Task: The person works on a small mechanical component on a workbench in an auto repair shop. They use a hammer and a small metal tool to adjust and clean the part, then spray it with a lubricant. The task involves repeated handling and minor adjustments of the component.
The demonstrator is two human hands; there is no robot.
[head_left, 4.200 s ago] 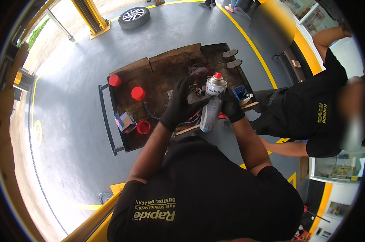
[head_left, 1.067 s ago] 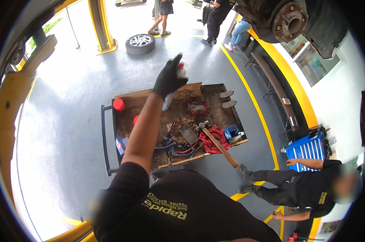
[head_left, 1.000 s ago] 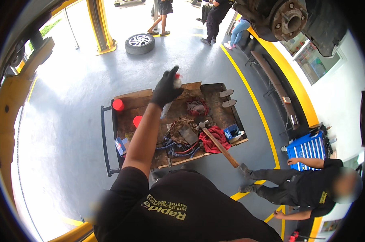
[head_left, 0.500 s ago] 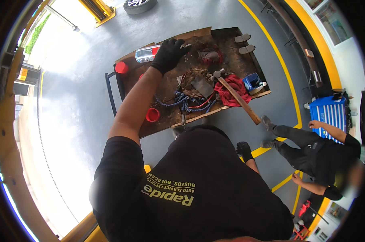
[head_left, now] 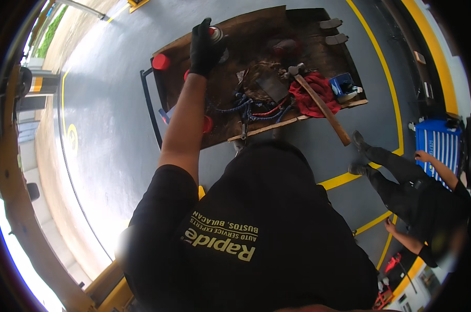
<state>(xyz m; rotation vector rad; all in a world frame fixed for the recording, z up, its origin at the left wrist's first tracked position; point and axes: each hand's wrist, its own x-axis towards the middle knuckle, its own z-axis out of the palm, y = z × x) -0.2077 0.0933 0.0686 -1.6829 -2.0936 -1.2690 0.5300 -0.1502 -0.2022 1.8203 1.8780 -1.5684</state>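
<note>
My left hand [head_left: 204, 51], in a black glove, is wrapped round a spray can [head_left: 217, 35] above the far left part of a worn brown work table [head_left: 235, 28]. The can's silver rim and red top face up at me; most of its body is hidden by the glove. Closest to this hand on the table are a red cap [head_left: 161, 62] at the left corner and a part-hidden red thing beside my wrist. My right hand is out of sight.
A long-handled hammer [head_left: 321, 101] lies over a red rag [head_left: 314, 91], its handle jutting past the near edge. Blue cords [head_left: 230, 109], a blue box [head_left: 343, 86] and two brake pads [head_left: 336, 39] share the table. A co-worker [head_left: 402, 192] stands right, near a blue tool cabinet [head_left: 437, 145].
My left hand has picked up the can, which lay on its side, and now holds it upright. My right hand has gone out of view. The view has shifted slightly.
</note>
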